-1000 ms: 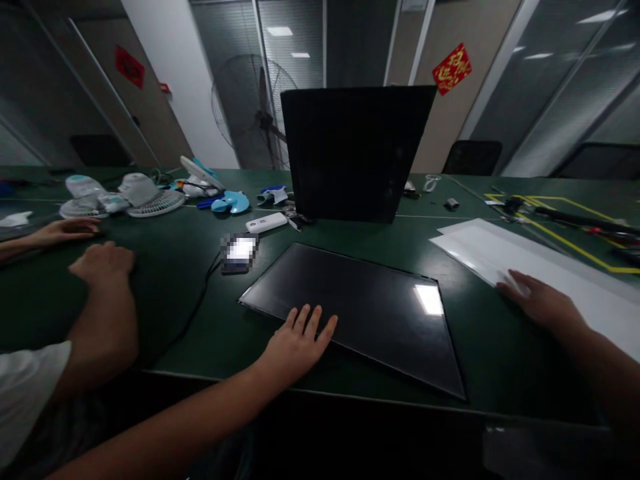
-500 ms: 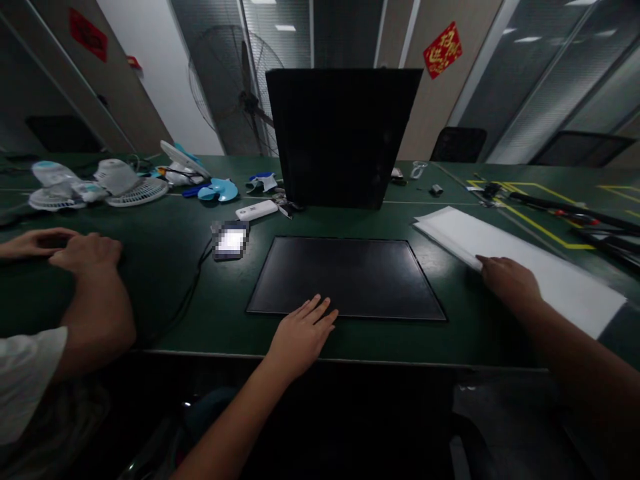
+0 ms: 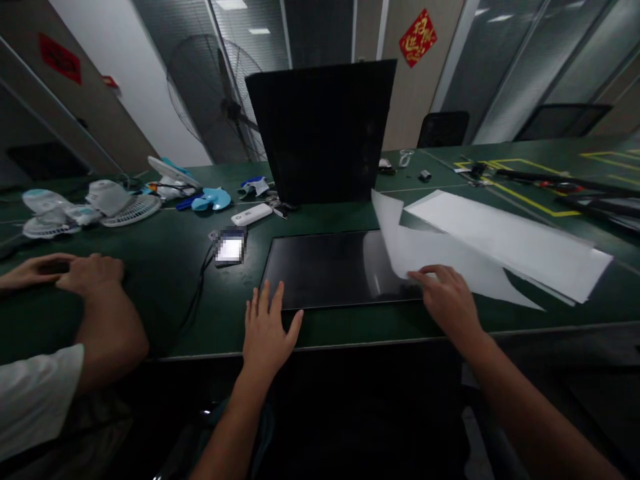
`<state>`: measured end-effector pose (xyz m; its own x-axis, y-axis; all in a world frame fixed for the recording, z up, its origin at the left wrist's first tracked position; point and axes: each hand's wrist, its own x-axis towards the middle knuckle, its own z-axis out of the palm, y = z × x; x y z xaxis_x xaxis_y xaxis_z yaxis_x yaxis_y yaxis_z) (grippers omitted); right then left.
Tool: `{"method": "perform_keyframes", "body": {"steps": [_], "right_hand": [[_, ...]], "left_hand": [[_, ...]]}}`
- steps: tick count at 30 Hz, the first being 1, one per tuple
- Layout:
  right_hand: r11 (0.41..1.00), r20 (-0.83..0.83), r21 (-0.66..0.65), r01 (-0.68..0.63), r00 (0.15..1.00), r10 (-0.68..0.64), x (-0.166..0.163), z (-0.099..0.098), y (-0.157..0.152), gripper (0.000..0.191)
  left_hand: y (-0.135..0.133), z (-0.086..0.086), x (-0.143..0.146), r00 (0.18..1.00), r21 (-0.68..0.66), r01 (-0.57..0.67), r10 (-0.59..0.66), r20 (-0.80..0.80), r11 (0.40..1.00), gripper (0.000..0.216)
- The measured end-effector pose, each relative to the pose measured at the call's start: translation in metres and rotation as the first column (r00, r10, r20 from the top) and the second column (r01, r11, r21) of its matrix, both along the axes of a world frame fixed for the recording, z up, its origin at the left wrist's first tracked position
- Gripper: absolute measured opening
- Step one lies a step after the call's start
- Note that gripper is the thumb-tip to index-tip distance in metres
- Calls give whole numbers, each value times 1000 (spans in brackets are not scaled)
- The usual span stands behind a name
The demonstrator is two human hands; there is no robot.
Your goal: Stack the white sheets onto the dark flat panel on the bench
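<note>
A flat black panel [image 3: 330, 270], like a bare display screen, lies on the green table in front of me. My left hand [image 3: 267, 327] rests with fingers spread at its lower left corner, fingertips over the edge. Between the fingertips of my right hand [image 3: 445, 293] is the edge of a thin white sheet [image 3: 450, 260]. The sheet curls up at its left end and covers the panel's right part. More white sheets [image 3: 520, 240] lie in a stack behind it to the right.
A large black panel [image 3: 325, 133] stands upright behind. At left are a pixelated device [image 3: 230, 247] with a cable, a white stick-shaped item [image 3: 251, 215] and white fan parts [image 3: 120, 203]. A co-worker's hands [image 3: 90, 273] rest at far left. Black strips [image 3: 565, 180] lie at far right.
My right hand has drawn one white sheet leftward off the stack and over the panel's right side. My left hand has shifted left to the panel's corner. The view has turned slightly.
</note>
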<state>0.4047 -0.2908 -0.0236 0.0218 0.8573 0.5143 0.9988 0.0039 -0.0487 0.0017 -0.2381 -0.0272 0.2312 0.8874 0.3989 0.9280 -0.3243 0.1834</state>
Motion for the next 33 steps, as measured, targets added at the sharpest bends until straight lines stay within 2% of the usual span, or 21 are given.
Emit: {"method": "perform_keyframes", "body": {"steps": [4, 8, 10, 14, 17, 20, 22, 24, 27, 30, 33], "right_hand": [[984, -115, -26, -176, 978, 172, -56, -13, 4, 42], [956, -223, -21, -291, 934, 280, -73, -16, 6, 42], [935, -266, -29, -353, 905, 333, -73, -15, 5, 43], [858, -295, -63, -509, 831, 471, -72, -9, 0, 45], [827, -277, -81, -556, 810, 517, -75, -5, -3, 50], [893, -214, -39, -449, 876, 432, -73, -7, -4, 50], [961, -171, -1, -278, 947, 273, -65, -12, -3, 48], [998, -157, -8, -68, 985, 66, -50, -20, -3, 51], [977, -155, -141, 163, 971, -184, -18, -32, -4, 67], [929, -145, -276, 246, 945, -293, 18, -37, -3, 77], [903, -123, -275, 331, 919, -374, 54, -33, 2, 83]], "left_hand": [[-6, 1, 5, 997, 30, -15, 12, 72, 999, 84], [-11, 5, 5, 990, 69, -6, -4, 143, 998, 93], [-12, 6, 5, 993, 76, -4, -5, 117, 997, 84], [-11, 6, 7, 1000, 32, 1, -1, 0, 999, 44], [-10, 5, 8, 997, 16, -48, 48, -62, 999, 42], [-9, 4, 10, 988, 19, -100, 102, -119, 995, 50], [-9, 4, 11, 981, 9, -126, 125, -147, 992, 55], [-8, 3, 12, 977, 0, -148, 147, -157, 989, 60], [-7, 3, 13, 972, -10, -178, 174, -159, 984, 63], [-6, 2, 13, 971, -33, -182, 174, -165, 983, 65], [-5, 1, 11, 975, -33, -162, 155, -157, 986, 67]]}}
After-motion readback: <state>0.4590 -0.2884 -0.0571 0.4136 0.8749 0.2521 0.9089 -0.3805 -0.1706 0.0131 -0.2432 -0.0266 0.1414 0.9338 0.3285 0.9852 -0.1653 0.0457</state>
